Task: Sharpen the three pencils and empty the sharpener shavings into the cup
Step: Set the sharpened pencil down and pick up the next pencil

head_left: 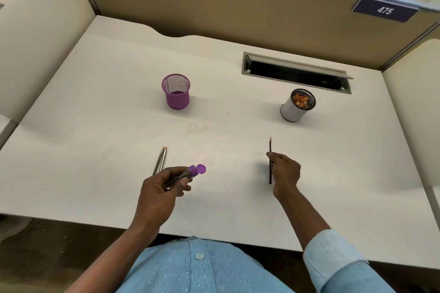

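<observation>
Closest to me is a light blue shirt point(202, 266), with both forearms reaching out over the white desk point(95, 150). My left hand point(162, 188) is curled around the sharpener point(188, 173), a clear tube with a purple collar and a round purple cap at its far end. The tube is held just above the desk and angled up to the right. My right hand point(284, 173) is well apart from it on the other side. Its fingers pinch a dark pencil point(270, 147) near the middle, with the sharpened tip pointing away from me. I cannot tell whether the pencil's lower end touches the desk.

Just beyond the left hand, two pencils point(162, 159) lie on the desk side by side and touching. Their tips point away from me, and their near ends are hidden behind the hand.

Further out, a purple mesh cup point(176, 91) stands upright on the left. A white cup point(298, 106) stands on the right, with orange and brown bits inside that look like shavings. A few dark specks dot the desk between them.

Behind the white cup is a long cable slot point(295, 74) with its flap raised. Past that, the tan partition point(214, 2) carries a blue number plate point(384, 10) reading 475.
</observation>
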